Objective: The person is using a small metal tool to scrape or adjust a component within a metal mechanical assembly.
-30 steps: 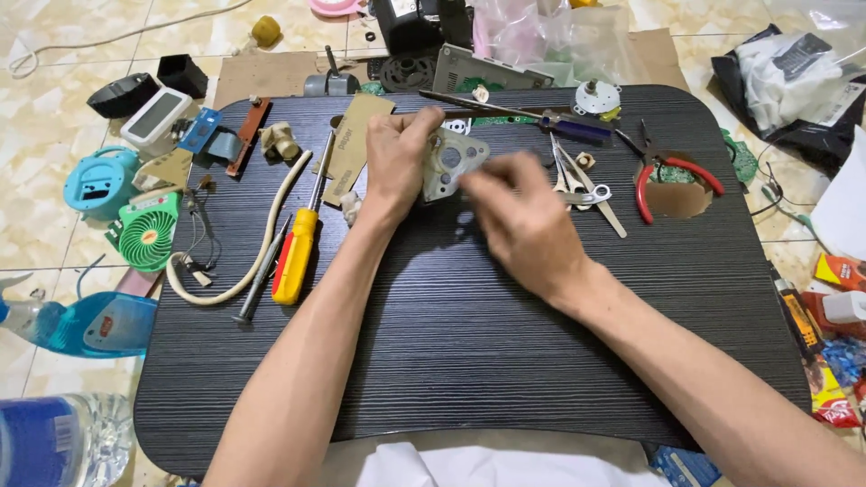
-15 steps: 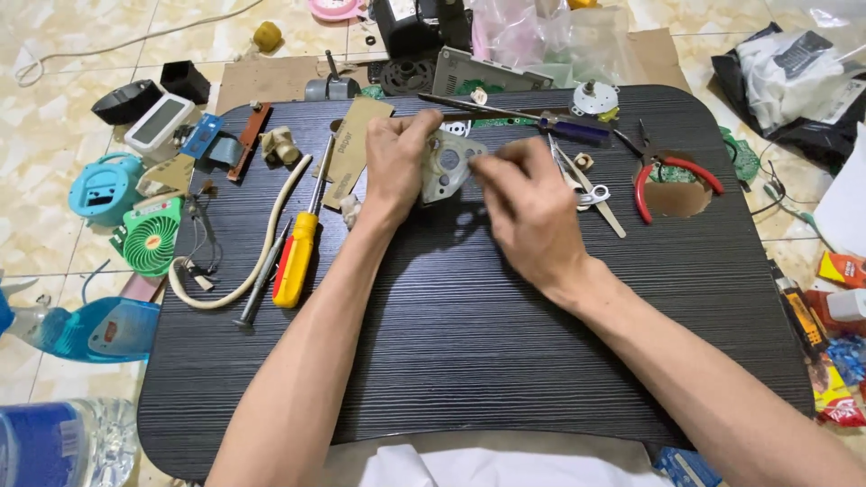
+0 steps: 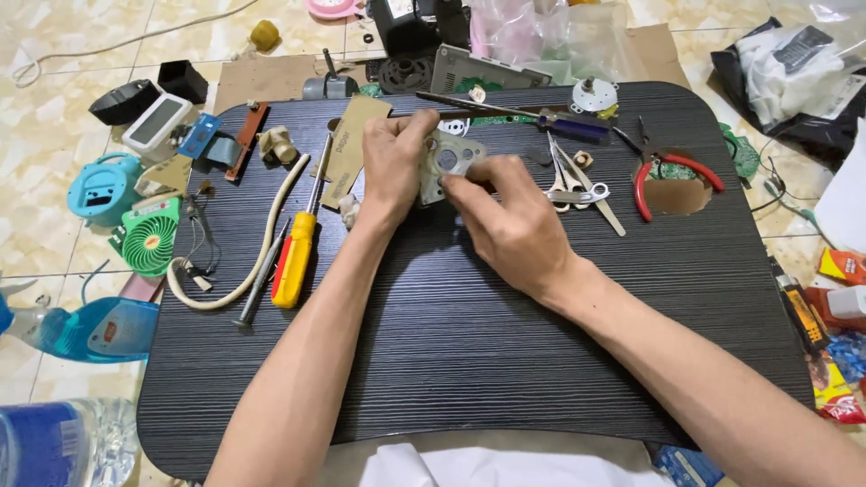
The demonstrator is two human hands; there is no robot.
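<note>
My left hand (image 3: pixel 391 166) grips a flat grey metal plate with round holes (image 3: pixel 448 160), holding it upright above the black lap table (image 3: pixel 469 361). My right hand (image 3: pixel 511 218) pinches the plate's lower right edge with thumb and fingers. Both hands meet over the far middle of the table. A yellow-handled screwdriver (image 3: pixel 298 252) lies just left of my left forearm. A brown cardboard strip (image 3: pixel 350 149) lies under my left hand.
Red-handled pliers (image 3: pixel 666 171), scissors (image 3: pixel 577 185) and a blue-handled tool (image 3: pixel 550 119) lie at the far right. A cream hose (image 3: pixel 253 252) curves at the left. On the floor: a green mini fan (image 3: pixel 152 236), a teal clock (image 3: pixel 101 188), a spray bottle (image 3: pixel 86 329).
Both hands stay on the plate; the right fingers have shifted slightly along its edge. The view has drifted a little; the table items have not moved.
</note>
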